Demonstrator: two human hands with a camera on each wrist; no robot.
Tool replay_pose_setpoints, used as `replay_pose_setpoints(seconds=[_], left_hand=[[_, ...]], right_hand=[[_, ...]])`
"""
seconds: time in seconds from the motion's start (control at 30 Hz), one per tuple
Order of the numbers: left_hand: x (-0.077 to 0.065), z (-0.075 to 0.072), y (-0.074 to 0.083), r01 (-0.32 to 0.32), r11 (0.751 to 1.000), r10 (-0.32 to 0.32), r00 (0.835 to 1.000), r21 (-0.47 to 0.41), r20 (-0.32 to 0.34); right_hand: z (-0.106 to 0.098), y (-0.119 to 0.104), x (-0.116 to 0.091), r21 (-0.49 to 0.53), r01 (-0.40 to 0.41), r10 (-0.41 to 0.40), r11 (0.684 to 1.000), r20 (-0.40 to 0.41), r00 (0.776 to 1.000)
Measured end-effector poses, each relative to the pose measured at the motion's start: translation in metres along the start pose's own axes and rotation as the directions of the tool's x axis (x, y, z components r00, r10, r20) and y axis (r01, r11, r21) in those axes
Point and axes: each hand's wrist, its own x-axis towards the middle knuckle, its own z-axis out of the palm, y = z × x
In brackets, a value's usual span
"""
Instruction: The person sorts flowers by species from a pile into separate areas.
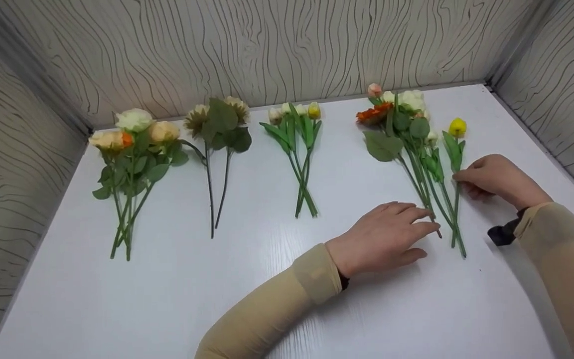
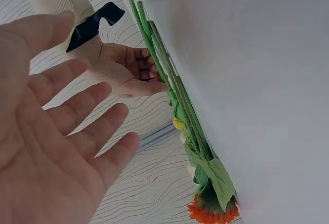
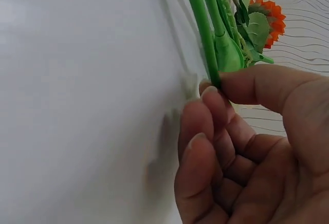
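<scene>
In the head view my right hand (image 1: 496, 179) pinches the green stem of a yellow tulip (image 1: 458, 127) at the right. The right wrist view shows thumb and fingertips on that stem (image 3: 208, 44). My left hand (image 1: 384, 237) is spread with loose fingers, its fingertips over the lower stems of the flowers beside it; in the left wrist view nothing is in its palm. Left of the tulip lies a group with an orange flower (image 1: 374, 114), a white bloom (image 1: 411, 99), a pink bud (image 1: 374, 89) and a broad leaf (image 1: 383, 146).
Further left on the white table (image 1: 167, 299) lie tulips (image 1: 297, 139) with crossed stems, two brownish-stemmed flowers (image 1: 209, 184) and a bunch of roses (image 1: 135, 120). Wood-patterned walls (image 1: 277, 45) border the table at the back and sides.
</scene>
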Motion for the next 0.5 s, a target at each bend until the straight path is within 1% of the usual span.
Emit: replay_pose_setpoints(seconds=[0.1,0.17,0.23,0.3,0.33,0.37,0.4,0.43,0.5], left_hand=[[-0.002,-0.004,-0.007,0.057,0.995,-0.059,0.998,-0.086,-0.025],[-0.004,-0.007,-0.012,0.101,0.981,-0.11,0.993,-0.166,-0.045],[-0.009,-0.01,-0.019,0.144,0.956,-0.166,0.984,-0.256,-0.066],[-0.014,-0.012,-0.025,0.188,0.919,-0.233,0.968,-0.347,-0.093],[-0.018,-0.014,-0.029,0.213,0.893,-0.272,0.957,-0.398,-0.099],[-0.022,-0.015,-0.033,0.238,0.859,-0.314,0.944,-0.454,-0.1],[-0.025,-0.016,-0.036,0.259,0.815,-0.356,0.929,-0.518,-0.096],[-0.029,-0.018,-0.04,0.276,0.766,-0.397,0.914,-0.58,-0.089],[-0.035,-0.02,-0.048,0.297,0.651,-0.471,0.88,-0.698,-0.065]], right_hand=[[-0.007,0.001,-0.006,0.002,0.007,-0.007,1.0,-0.078,0.997],[-0.011,-0.001,-0.012,0.026,0.018,-0.014,0.999,-0.14,0.99],[-0.014,-0.005,-0.018,0.051,0.05,-0.038,0.997,-0.218,0.975],[-0.014,-0.014,-0.024,0.086,0.094,-0.064,0.992,-0.294,0.954],[-0.012,-0.02,-0.026,0.11,0.127,-0.084,0.986,-0.329,0.94],[-0.009,-0.027,-0.027,0.128,0.162,-0.107,0.979,-0.358,0.927],[-0.005,-0.035,-0.028,0.149,0.202,-0.132,0.968,-0.384,0.914],[0.0,-0.045,-0.029,0.18,0.241,-0.152,0.954,-0.403,0.902],[0.012,-0.065,-0.029,0.25,0.319,-0.191,0.914,-0.429,0.883]])
